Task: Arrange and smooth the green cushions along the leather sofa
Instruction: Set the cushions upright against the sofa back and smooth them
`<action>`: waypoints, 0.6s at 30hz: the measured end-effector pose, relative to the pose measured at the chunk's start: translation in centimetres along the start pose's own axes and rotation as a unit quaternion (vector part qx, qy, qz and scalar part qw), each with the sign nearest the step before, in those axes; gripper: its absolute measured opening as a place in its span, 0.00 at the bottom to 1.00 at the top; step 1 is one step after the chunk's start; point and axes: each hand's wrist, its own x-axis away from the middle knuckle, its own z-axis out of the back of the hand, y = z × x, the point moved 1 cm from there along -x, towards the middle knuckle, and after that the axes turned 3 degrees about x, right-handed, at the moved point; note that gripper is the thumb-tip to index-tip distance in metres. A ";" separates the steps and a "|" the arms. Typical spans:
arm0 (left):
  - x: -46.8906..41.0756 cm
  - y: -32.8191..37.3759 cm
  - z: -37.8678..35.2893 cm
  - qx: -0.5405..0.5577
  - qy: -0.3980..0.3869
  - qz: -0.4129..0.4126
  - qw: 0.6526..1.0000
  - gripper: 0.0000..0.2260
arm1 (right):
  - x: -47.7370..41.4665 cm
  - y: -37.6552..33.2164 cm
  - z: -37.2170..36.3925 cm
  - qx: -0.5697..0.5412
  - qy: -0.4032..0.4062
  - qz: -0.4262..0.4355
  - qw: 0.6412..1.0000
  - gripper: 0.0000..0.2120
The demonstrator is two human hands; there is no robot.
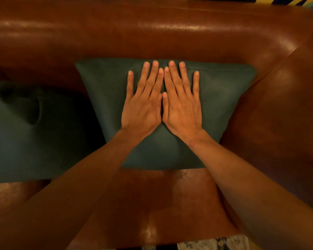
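A dark green cushion [222, 98] leans against the backrest of the brown leather sofa [152, 33], close to the right armrest. My left hand [143, 103] and my right hand [181, 103] lie flat on its middle, side by side, palms down, fingers spread and pointing at the backrest, thumbs touching. Neither hand grips anything. A second green cushion [25, 130] sits to the left on the seat, with a deep dent near its top; its left part runs out of view.
The sofa's right armrest [278, 114] rises just beside the cushion. Bare leather seat [152, 204] stretches in front of the cushion toward me. A patterned floor or rug [206, 244] shows at the bottom edge.
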 end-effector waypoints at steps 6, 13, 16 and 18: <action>-0.8 -0.4 -0.9 0.001 0.018 -0.004 1.000 0.26 | -0.8 0.5 -0.6 -0.003 0.007 0.003 1.000 0.27; -1.6 -0.8 -1.5 -0.002 0.029 -0.006 1.000 0.26 | -1.6 0.9 -1.3 0.004 0.012 0.008 1.000 0.27; -1.6 -0.9 -1.5 -0.007 0.028 -0.001 1.000 0.26 | -1.5 1.1 -1.6 0.005 0.012 0.009 1.000 0.27; -1.6 -1.0 -1.5 -0.011 0.031 0.009 0.999 0.26 | -1.4 1.2 -1.7 0.007 0.010 0.013 1.000 0.28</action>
